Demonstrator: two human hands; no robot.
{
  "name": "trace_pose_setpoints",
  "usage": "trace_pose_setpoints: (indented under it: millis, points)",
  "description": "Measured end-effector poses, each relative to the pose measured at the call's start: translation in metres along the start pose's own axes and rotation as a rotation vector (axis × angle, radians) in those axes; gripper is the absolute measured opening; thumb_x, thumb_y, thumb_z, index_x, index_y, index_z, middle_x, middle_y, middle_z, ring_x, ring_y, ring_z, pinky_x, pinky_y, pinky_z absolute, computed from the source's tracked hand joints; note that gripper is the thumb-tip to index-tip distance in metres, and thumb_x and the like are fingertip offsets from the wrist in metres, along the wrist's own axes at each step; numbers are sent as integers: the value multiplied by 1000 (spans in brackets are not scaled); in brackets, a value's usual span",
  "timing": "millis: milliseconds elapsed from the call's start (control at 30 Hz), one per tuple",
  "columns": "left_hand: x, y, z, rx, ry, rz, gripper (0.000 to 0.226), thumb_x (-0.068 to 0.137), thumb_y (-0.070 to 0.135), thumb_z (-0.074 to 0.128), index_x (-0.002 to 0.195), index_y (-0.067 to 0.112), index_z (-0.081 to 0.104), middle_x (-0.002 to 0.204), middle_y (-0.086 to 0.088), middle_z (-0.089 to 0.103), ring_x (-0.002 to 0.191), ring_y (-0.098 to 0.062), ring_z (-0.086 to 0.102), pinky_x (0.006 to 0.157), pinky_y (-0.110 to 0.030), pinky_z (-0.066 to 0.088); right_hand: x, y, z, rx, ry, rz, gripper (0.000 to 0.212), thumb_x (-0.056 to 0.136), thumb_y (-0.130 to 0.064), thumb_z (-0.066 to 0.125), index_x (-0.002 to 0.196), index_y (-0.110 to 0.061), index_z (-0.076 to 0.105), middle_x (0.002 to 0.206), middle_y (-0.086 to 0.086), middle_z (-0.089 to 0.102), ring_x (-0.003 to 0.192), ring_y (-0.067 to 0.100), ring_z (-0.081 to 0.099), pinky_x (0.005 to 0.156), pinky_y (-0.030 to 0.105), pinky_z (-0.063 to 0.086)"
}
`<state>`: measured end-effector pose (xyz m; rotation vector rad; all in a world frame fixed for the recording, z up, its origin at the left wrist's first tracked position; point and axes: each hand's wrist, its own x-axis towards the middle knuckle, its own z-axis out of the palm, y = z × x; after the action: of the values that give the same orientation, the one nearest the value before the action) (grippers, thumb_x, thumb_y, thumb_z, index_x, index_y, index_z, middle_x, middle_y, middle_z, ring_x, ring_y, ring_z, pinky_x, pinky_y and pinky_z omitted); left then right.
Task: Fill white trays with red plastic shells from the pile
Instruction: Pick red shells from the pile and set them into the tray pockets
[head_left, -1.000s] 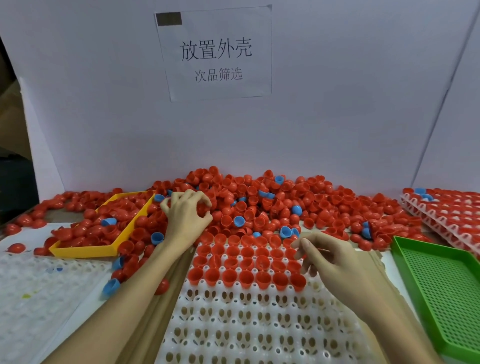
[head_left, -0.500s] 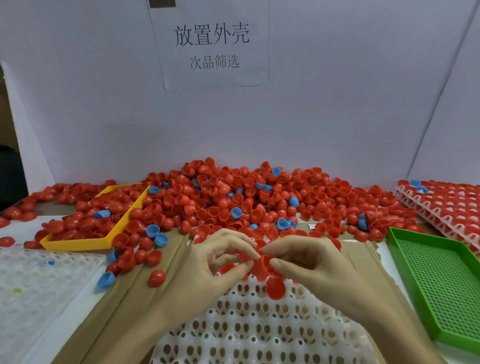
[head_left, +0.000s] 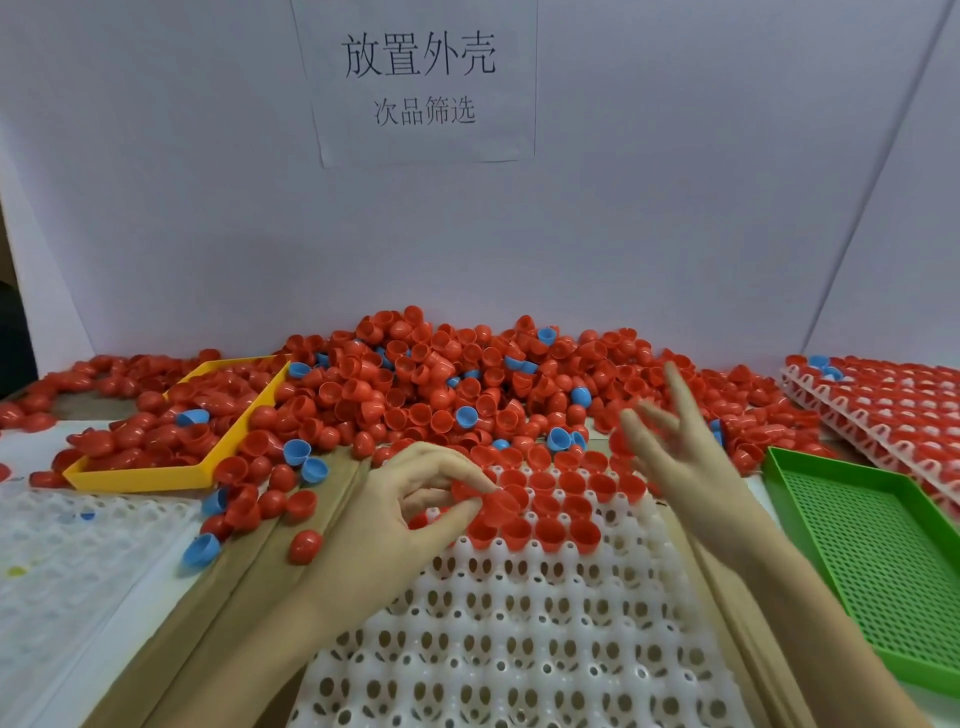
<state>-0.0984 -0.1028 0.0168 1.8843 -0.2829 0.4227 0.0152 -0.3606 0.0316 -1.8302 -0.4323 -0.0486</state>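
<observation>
Probably factory sorting bench: shell pile (head_left: 467, 395), posted sign (head_left: 421, 83).

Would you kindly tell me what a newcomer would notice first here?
A big pile of red shells along the back wall, dotted with blue ones. In front, a white tray, only its far rows filled, where the left hand pinches a shell. The right hand hovers open.

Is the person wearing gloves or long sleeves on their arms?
No. Both the left hand and the right hand are bare, with no gloves, rings or watch showing. The forearms are bare too; no sleeve reaches into view.
</observation>
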Motion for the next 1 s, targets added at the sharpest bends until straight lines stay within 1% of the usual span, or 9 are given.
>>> trace_pose_setpoints:
  millis: [33, 100, 233, 333, 433, 667, 800, 900, 1000]
  points:
    - [0, 0, 0, -1, 3, -11, 23, 91, 6, 74, 99, 27, 79, 113, 4, 69, 111, -16, 69, 94, -22, 55, 4, 5, -6, -15, 30, 37, 87, 100, -40, 58, 164, -39, 0, 165, -1, 31, 143, 15, 46, 114, 35, 43]
    - [0, 0, 0, -9, 3, -31, 22, 92, 8, 74, 101, 28, 78, 114, 4, 70, 110, -14, 69, 94, -21, 55, 5, 17, -12, -56, 76, 69, 84, 105, -25, 56, 164, -36, -2, 171, 3, 15, 153, 17, 29, 123, 39, 31]
    - [-1, -2, 3, -23, -4, -41, 29, 92, 9, 74, 113, 29, 73, 117, 7, 71, 113, -12, 68, 95, -19, 53, -6, 19, -9, -149, 128, -35, 42, 103, -7, 57, 140, -27, 58, 141, -8, 63, 131, 10, 59, 112, 43, 48]
    - [-3, -4, 6, -76, 19, -75, 37, 90, 11, 77, 119, 32, 67, 116, 8, 72, 113, -14, 69, 97, -25, 55, -18, -4, 2, -33, -31, -105, 27, 101, -5, 60, 114, -24, 76, 109, -3, 78, 103, 14, 74, 93, 39, 61]
    - [-4, -6, 9, -93, 30, -72, 36, 87, 15, 80, 115, 34, 67, 117, 7, 71, 111, -13, 70, 96, -24, 55, -35, -24, 23, -49, -245, -198, 21, 98, -10, 66, 111, -23, 78, 102, -9, 79, 93, 7, 75, 81, 20, 60]
    - [-7, -10, 12, -21, 2, -57, 25, 89, 24, 79, 111, 32, 70, 120, 13, 70, 114, -8, 68, 95, -21, 55, -39, -19, 42, -5, -371, -200, 30, 93, -6, 74, 114, -28, 74, 91, 4, 75, 84, 18, 73, 78, 30, 60]
    - [-11, -7, 18, 42, 20, -17, 28, 90, 23, 78, 111, 38, 66, 118, 15, 70, 110, -6, 69, 93, -23, 57, -38, -15, 44, -39, -358, -226, 27, 93, -9, 75, 111, -28, 75, 87, 4, 74, 80, 20, 72, 76, 39, 62]
    - [-13, -4, 22, 95, 45, -14, 39, 88, 29, 78, 115, 47, 58, 116, 22, 67, 106, 0, 69, 87, -18, 57, -36, -12, 39, -146, -357, -227, 18, 92, -12, 76, 102, -27, 78, 89, -6, 77, 83, 16, 74, 75, 30, 62]
    - [-8, -5, 6, 349, -2, 41, 21, 91, 50, 66, 111, 47, 60, 118, 30, 60, 108, 7, 62, 84, -13, 53, -27, -8, 18, -280, -192, -221, 24, 90, -7, 75, 96, -30, 76, 90, -17, 76, 82, 5, 73, 75, 20, 60]
